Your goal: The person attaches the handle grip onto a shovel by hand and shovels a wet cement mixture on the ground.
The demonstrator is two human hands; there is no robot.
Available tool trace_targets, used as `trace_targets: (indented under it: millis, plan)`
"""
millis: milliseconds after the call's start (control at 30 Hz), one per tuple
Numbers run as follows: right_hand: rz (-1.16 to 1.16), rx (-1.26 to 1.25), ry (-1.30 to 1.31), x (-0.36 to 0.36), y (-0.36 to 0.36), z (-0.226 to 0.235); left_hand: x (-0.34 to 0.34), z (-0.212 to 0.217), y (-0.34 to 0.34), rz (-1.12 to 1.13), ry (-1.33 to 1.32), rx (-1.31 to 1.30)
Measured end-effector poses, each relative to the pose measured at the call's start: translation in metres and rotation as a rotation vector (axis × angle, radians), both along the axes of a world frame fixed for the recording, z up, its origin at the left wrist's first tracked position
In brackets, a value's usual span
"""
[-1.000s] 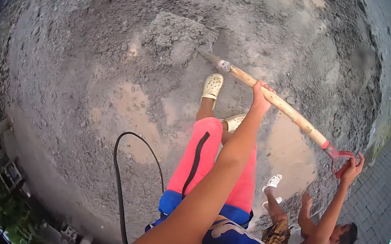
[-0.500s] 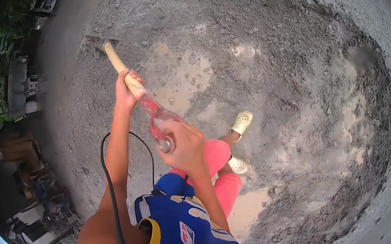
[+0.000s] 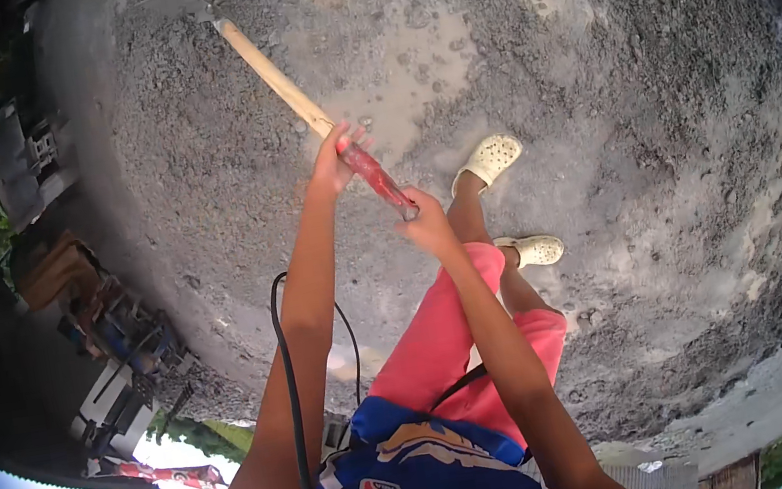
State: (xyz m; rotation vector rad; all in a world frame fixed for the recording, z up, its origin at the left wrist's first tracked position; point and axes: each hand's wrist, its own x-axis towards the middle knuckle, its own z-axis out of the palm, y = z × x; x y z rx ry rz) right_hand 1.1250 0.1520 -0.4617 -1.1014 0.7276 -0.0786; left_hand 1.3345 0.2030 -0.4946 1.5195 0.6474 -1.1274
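Observation:
I hold a long shovel with a pale wooden shaft and a red grip at its end. My left hand is shut around the shaft where the wood meets the red grip. My right hand is shut on the end of the red grip. The metal blade rests far out at the upper left on the spread of grey gravel and sand. My legs in pink shorts and cream clogs stand on the gravel just right of the handle.
A wet brownish patch lies beside the shaft. Crates, machine parts and junk sit along the left edge, with greenery behind. A black cable hangs along my left arm. Paving shows at the lower right.
The view has swung and the shovel blade now reaches further out toward the upper left. Both hands stay on the handle, the left one close to the red grip.

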Motion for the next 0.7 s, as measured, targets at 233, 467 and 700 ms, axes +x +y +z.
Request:
trace_targets:
  millis: [233,467,700]
  plan:
    - [-0.484,0.666,0.189,-0.079,-0.038,0.120,0.015,-0.024,-0.049,0.255,0.157,-0.389]
    - [-1.121,0.599,0.266,-0.210,-0.037,0.225,-0.128,-0.080,-0.075,0.108,0.503,-0.213]
    - [-1.692,0.678,0.442,-0.389,0.085,0.233,-0.319,-0.060,-0.025,-0.359,0.368,0.257]
